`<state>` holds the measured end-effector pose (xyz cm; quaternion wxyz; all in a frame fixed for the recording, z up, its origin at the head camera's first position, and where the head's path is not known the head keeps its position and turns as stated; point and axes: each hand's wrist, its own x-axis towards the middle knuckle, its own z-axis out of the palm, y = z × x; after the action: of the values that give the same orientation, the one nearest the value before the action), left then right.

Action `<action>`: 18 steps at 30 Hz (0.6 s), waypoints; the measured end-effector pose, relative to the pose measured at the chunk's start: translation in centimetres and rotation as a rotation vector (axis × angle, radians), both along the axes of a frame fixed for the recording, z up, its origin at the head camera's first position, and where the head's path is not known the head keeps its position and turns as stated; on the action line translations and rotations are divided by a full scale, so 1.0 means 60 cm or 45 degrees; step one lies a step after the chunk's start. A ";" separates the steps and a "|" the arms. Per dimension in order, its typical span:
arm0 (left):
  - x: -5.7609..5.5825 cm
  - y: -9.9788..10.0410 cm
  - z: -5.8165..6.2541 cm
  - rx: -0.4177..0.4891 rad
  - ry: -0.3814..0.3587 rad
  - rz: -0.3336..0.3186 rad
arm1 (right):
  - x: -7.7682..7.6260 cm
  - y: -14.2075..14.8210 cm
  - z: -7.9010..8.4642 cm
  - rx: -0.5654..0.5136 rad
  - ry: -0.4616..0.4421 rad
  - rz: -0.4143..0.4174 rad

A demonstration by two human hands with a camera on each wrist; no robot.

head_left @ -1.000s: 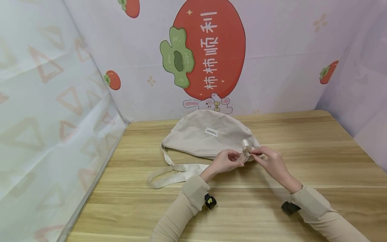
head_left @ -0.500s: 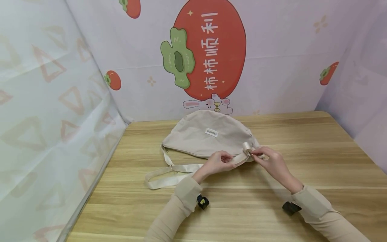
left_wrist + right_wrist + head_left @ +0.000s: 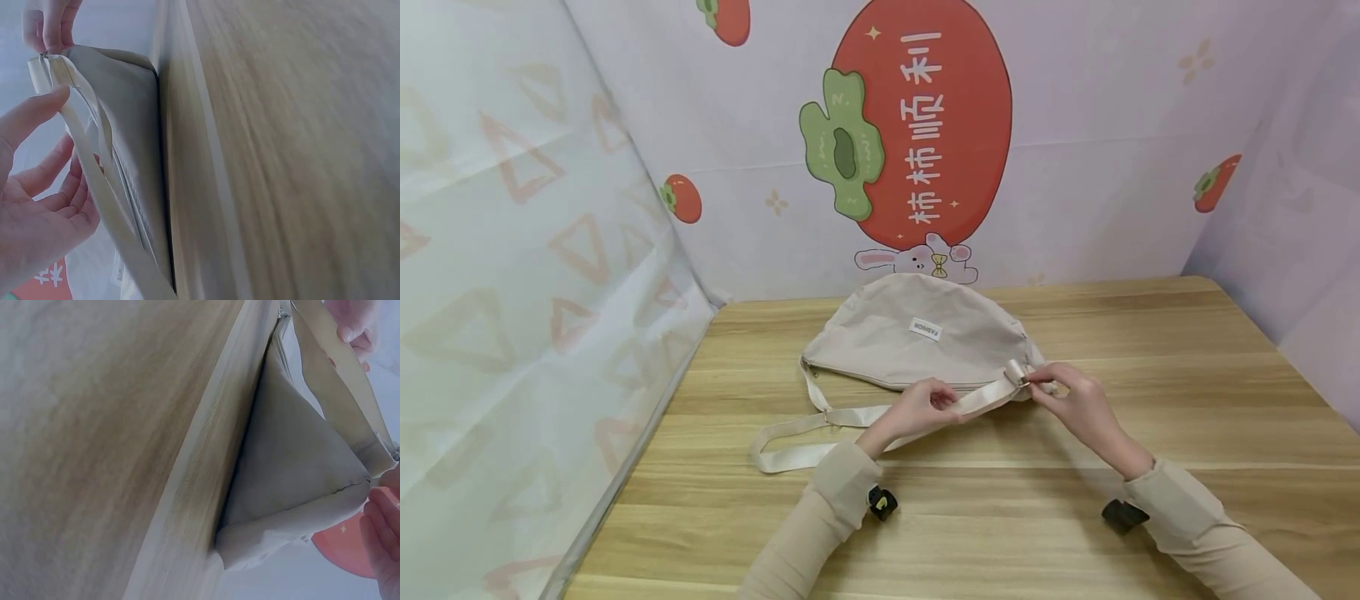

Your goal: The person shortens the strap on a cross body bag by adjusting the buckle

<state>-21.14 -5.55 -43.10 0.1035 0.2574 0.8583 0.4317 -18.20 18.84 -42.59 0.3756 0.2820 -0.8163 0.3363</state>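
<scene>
A beige fabric shoulder bag (image 3: 880, 346) with a white "FASHION" label (image 3: 926, 329) lies on the wooden table. Its pale strap (image 3: 988, 397) runs in front of it, raised at the right end. My left hand (image 3: 917, 408) pinches the strap between thumb and fingers, and the left wrist view shows the band passing by the thumb (image 3: 44, 112). With thumb and fingertips, my right hand (image 3: 1078, 406) holds the strap's small metal slider buckle (image 3: 1022, 382) near the bag's right corner. Just past the buckle, a short loop of strap (image 3: 1014, 369) sticks up.
The strap's slack (image 3: 775, 461) forms a loop on the table (image 3: 700, 500) at left, with another metal ring (image 3: 826, 412) near it. A printed cloth backdrop (image 3: 1075, 208) rises behind the table, and a patterned sheet (image 3: 512, 333) hangs at left.
My left hand has slid left along the strap, away from the buckle, and the strap between the hands has lengthened. The upright loop at the buckle has shrunk. My right hand stays nearly still.
</scene>
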 end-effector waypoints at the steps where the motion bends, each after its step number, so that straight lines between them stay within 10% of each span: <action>1: 0.000 -0.004 0.000 -0.004 0.015 -0.005 | -0.001 0.001 0.000 -0.004 0.012 0.003; 18: 0.006 -0.038 -0.008 -0.037 0.082 -0.028 | -0.003 0.002 -0.003 0.052 -0.002 0.053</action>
<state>-20.75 -7.83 -43.60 0.0840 0.2790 0.8645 0.4096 -18.39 18.98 -42.79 0.3621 0.3064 -0.8172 0.3274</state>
